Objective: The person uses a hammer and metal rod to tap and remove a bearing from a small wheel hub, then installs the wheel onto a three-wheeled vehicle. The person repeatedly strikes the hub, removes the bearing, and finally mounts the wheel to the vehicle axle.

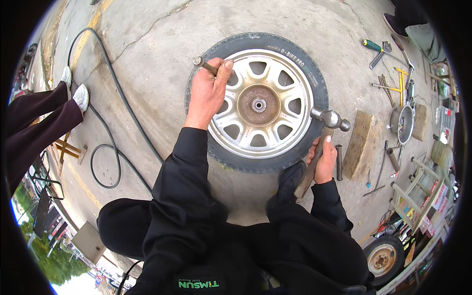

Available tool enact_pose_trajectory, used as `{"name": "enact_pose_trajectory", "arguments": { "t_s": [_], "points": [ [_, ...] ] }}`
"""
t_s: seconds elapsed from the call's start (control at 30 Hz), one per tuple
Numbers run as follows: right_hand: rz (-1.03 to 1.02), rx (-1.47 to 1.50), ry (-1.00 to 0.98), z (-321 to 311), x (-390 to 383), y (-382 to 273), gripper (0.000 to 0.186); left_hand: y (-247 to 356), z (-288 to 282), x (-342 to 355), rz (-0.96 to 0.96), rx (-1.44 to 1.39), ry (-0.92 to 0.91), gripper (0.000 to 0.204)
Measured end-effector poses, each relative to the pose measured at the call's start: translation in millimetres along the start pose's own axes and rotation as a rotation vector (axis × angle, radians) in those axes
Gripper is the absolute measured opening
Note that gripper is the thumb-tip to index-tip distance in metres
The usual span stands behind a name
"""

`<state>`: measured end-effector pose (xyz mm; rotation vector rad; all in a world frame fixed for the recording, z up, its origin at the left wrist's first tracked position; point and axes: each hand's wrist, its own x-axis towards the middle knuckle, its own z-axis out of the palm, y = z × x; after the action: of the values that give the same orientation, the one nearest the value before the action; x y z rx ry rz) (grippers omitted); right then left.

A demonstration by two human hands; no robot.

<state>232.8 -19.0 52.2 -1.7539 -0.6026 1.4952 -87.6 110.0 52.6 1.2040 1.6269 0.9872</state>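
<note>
A wheel with a black tyre [318, 86] and a silver spoked rim [244, 114] lies flat on the ground before me. At its middle is a rusty brown hub [259, 92] with a small metal bearing. My left hand [208, 93] is over the wheel's left side, closed around a short metal rod [204, 65] whose thick round end sticks out to the upper left. Beside the tyre's lower right edge, my right hand [324, 161] grips a ball-peen hammer [330, 119] by its wooden handle, head upward.
Right of the wheel are a short metal bar [339, 162], a wooden block [361, 147], a metal bowl [402, 124] and several hand tools. A black hose [119, 93] loops on the left, near another person's shoes [80, 97]. A small wheel [383, 259] stands at lower right.
</note>
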Motion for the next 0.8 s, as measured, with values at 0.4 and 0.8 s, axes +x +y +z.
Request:
{"name": "enact_pose_trajectory", "arguments": {
  "t_s": [0.4, 0.8],
  "points": [
    [0.076, -0.055, -0.045, -2, 11, 5, 0.055, -43, 16, -18, -0.283, -0.088, -0.108, 0.042],
    [0.211, -0.003, -0.127, -4, 20, 5, 0.046, -24, 26, -19, -0.292, -0.217, -0.303, 0.041]
  ]
}}
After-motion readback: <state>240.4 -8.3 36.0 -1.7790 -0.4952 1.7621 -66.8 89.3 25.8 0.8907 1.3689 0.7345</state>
